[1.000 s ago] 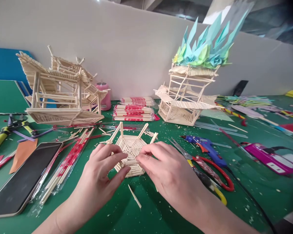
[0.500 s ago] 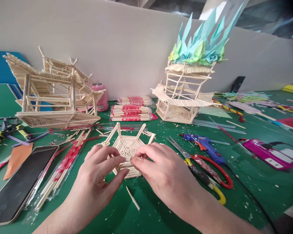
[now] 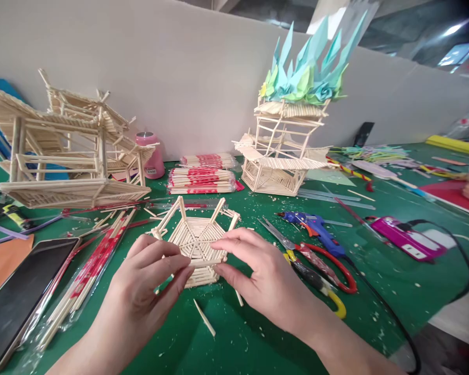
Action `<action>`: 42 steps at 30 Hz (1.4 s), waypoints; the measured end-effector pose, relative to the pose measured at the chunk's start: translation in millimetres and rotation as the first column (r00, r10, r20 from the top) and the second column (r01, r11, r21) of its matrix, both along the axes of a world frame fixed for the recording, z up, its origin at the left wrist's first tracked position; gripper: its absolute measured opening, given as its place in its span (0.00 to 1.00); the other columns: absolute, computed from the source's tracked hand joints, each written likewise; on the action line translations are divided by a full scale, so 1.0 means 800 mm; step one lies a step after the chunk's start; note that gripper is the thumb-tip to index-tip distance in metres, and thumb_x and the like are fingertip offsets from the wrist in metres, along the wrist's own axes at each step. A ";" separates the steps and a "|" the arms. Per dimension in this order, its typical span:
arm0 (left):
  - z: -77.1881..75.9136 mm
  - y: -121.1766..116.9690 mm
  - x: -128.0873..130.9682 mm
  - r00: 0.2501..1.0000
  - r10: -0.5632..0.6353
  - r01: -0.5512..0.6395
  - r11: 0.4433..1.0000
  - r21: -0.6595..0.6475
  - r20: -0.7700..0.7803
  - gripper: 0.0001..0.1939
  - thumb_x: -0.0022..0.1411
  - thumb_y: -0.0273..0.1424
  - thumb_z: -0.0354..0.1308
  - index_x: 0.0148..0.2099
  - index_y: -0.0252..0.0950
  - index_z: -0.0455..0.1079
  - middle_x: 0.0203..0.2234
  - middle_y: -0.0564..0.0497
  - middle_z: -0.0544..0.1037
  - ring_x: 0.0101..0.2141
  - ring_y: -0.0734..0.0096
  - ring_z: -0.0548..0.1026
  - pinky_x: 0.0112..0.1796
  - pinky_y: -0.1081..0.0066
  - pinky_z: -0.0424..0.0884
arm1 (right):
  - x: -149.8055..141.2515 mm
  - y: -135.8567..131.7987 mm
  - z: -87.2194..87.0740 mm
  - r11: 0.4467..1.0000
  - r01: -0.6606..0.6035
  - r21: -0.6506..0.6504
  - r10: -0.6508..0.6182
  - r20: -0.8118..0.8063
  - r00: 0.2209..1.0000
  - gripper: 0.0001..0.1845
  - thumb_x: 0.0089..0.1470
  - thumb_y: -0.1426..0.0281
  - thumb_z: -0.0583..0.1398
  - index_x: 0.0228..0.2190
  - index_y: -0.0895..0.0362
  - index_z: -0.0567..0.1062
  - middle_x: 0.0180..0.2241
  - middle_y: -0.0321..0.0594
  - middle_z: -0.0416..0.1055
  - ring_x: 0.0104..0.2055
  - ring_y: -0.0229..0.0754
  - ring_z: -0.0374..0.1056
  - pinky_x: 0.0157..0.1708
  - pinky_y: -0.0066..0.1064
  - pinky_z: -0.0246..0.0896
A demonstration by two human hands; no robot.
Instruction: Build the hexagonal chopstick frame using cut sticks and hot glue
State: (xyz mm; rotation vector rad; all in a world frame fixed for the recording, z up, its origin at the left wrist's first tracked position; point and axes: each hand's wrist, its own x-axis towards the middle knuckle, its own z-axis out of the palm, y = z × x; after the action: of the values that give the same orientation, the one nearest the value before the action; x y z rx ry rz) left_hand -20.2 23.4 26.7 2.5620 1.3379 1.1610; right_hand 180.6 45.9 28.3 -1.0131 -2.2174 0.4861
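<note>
The single head-worn camera looks forward and down across the table [image 3: 254,351], from close behind the left hand [image 3: 148,286] and right hand [image 3: 258,276], which enter from the lower edge; the pale partition [image 3: 187,78] spans the upper frame, sloping down rightward.

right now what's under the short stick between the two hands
The hexagonal stick base shows on both sides of the short stick; the strip directly beneath is covered.

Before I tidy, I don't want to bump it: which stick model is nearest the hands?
The low, roofless model in front; the roofed left model and the paper-topped right model stand farther back.
</note>
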 end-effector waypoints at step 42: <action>0.010 0.011 0.005 0.964 -0.086 0.103 0.993 0.051 -0.253 0.07 0.58 0.24 0.52 0.39 0.39 0.67 0.27 0.54 0.77 0.29 0.67 0.69 0.31 0.65 0.61 | 0.046 -0.002 -0.005 0.976 0.169 -0.139 -0.177 -0.050 0.983 0.15 0.55 0.69 0.57 0.46 0.54 0.69 0.42 0.42 0.70 0.39 0.40 0.69 0.35 0.31 0.69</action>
State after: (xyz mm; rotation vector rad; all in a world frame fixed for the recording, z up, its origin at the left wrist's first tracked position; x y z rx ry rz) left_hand -15.9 32.0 34.7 2.8634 1.2196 0.9029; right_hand 217.6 44.6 24.2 -1.2325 -2.0415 0.5858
